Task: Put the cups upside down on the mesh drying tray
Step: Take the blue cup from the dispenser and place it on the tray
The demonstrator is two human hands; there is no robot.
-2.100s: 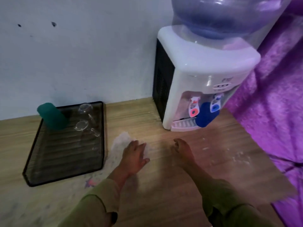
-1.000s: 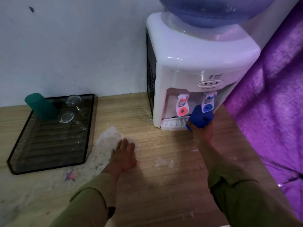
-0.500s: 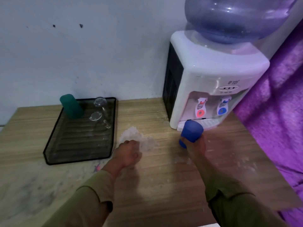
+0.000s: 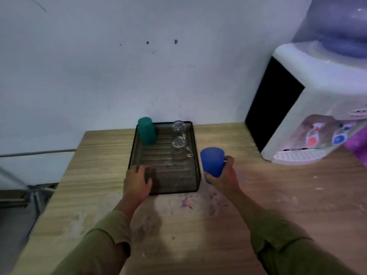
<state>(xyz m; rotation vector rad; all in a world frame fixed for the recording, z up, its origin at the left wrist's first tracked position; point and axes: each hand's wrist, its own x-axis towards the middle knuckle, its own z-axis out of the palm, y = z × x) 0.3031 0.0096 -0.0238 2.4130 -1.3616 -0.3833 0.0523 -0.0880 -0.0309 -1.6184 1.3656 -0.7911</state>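
Observation:
A black mesh drying tray lies on the wooden table against the wall. On it a green cup stands upside down at the back left, and two clear glass cups stand upside down along its right side. My right hand grips a blue plastic cup just off the tray's right edge, base uppermost. My left hand rests flat on the tray's front left corner, fingers spread, holding nothing.
A white water dispenser with a blue bottle stands at the right on the wooden table. The table's left edge drops off to the floor. Purple cloth hangs at the far right.
My right hand took the blue cup from under the dispenser taps and carried it left to the tray's right edge. My left hand moved from the bare table onto the tray's front left corner.

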